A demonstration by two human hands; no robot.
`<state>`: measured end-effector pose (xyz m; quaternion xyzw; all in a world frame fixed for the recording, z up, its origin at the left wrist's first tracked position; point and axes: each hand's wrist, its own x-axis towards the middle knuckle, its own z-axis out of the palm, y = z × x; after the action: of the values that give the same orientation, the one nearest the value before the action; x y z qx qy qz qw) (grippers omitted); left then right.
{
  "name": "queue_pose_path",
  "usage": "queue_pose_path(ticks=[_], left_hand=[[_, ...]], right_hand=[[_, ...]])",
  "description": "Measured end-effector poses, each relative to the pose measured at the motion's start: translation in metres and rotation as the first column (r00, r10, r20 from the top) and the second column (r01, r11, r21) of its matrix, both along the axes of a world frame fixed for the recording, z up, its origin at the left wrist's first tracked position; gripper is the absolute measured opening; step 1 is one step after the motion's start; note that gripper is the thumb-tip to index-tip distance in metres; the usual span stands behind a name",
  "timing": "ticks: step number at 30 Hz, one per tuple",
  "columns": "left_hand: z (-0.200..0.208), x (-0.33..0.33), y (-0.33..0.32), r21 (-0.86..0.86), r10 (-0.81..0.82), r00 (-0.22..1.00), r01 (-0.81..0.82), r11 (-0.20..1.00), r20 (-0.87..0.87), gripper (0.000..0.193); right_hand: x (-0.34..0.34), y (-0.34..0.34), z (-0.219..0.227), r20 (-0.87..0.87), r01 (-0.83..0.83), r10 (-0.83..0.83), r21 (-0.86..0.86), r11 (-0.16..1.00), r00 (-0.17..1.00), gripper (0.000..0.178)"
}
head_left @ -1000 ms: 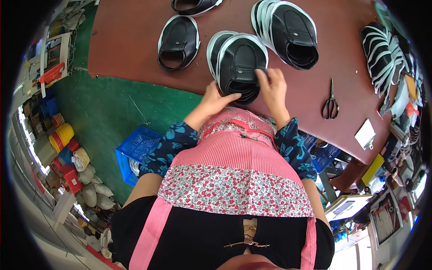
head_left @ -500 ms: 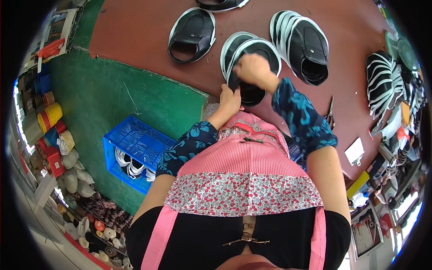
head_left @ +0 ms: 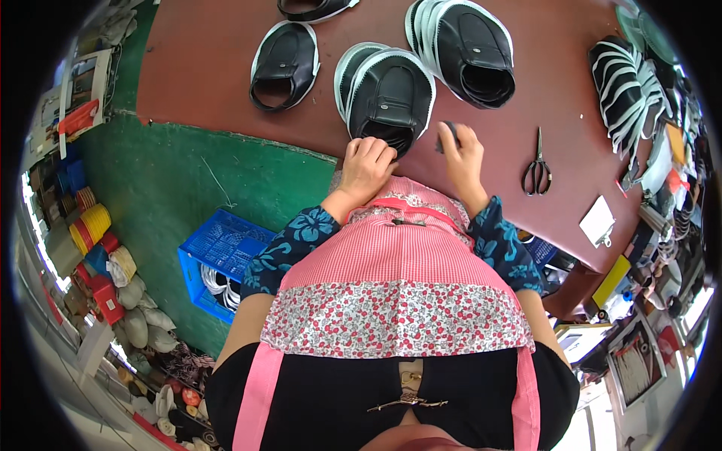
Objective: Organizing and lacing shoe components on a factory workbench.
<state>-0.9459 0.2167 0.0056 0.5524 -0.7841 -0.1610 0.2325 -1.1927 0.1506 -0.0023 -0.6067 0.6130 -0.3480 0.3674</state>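
A small stack of black shoe uppers (head_left: 392, 90) with white stitched rims lies on the table in front of me. At its near end, my left hand (head_left: 367, 167) has its fingers curled over the edge of the opening. My right hand (head_left: 465, 159) is raised just right of the stack, apart from it. Between its thumb and fingers is a small dark grey piece (head_left: 447, 137), whose kind I cannot make out.
Another stack of shoe uppers (head_left: 474, 49) lies behind to the right, and a single upper (head_left: 284, 66) to the left. Black scissors (head_left: 537, 169) and a white card with a clip (head_left: 598, 220) lie on the red-brown table (head_left: 203, 60). A blue crate (head_left: 218, 240) stands lower left.
My right hand has come off the top of the stack, moving right and nearer me. My left hand has shifted onto the opening's near edge. The whole view has shifted slightly.
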Motion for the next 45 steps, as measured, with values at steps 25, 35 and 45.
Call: queue_pose_path(ticks=[25, 35, 45], left_hand=[[0.02, 0.176, -0.232, -0.289, -0.056, 0.955, 0.143, 0.947, 0.29, 0.024], [-0.064, 0.259, -0.319, -0.223, 0.049, 0.829, 0.093, 0.97, 0.557, 0.043], [-0.047, 0.293, -0.15, -0.288, 0.536, 0.721, -0.452, 0.844, 0.44, 0.056]], right_hand=[[-0.029, 0.035, -0.073, 0.175, 0.13, -0.275, 0.57, 0.811, 0.945, 0.05], [-0.015, 0.035, -0.074, 0.011, 0.132, -0.168, 0.569, 0.812, 0.986, 0.047], [0.004, -0.01, -0.086, 0.407, 0.166, -0.551, 0.675, 0.719, 0.729, 0.036]])
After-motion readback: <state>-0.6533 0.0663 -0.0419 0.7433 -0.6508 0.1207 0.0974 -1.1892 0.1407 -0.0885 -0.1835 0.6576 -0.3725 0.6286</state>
